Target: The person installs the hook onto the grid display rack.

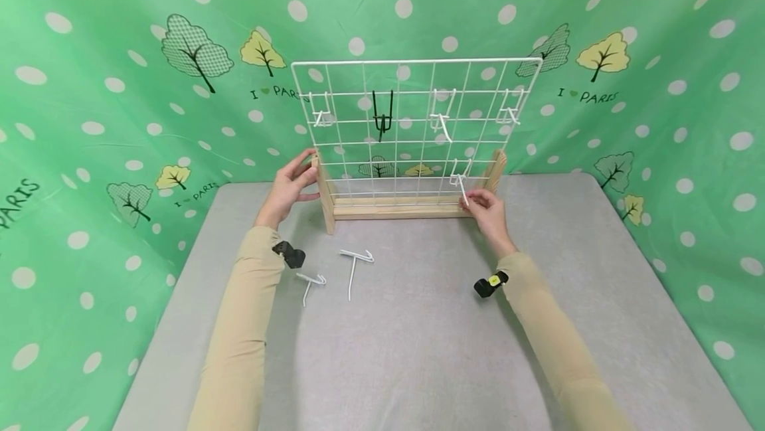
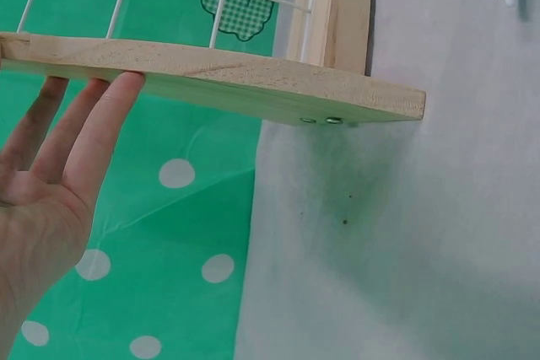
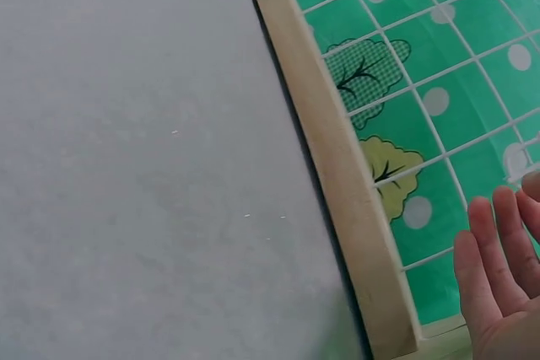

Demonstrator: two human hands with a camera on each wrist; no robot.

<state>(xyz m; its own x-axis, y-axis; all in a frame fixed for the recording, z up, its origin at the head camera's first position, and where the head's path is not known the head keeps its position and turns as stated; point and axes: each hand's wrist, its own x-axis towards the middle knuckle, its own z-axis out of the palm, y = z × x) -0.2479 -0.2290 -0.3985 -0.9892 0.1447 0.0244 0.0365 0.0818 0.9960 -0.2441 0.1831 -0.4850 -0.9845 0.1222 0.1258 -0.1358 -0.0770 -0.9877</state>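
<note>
A white wire grid (image 1: 418,60) stands upright in a wooden stand (image 1: 406,214). My left hand (image 1: 288,188) is at the stand's left post; in the left wrist view, fairly straight fingers touch the outer face of the post (image 2: 228,65). Low on the grid's right side hangs a white hook (image 1: 462,187), its prong end pinched by my right hand (image 1: 489,215). The right wrist view catches only part of that hand (image 3: 506,280) at the edge. Higher up hang a black hook (image 1: 382,123) and white hooks at left (image 1: 323,118), centre right (image 1: 441,124) and far right (image 1: 509,114).
Two loose white hooks, a smaller one (image 1: 311,279) and a longer one (image 1: 356,258), lie on the grey tabletop (image 1: 406,344) left of centre. A green dotted curtain (image 1: 657,112) hangs behind and along both sides.
</note>
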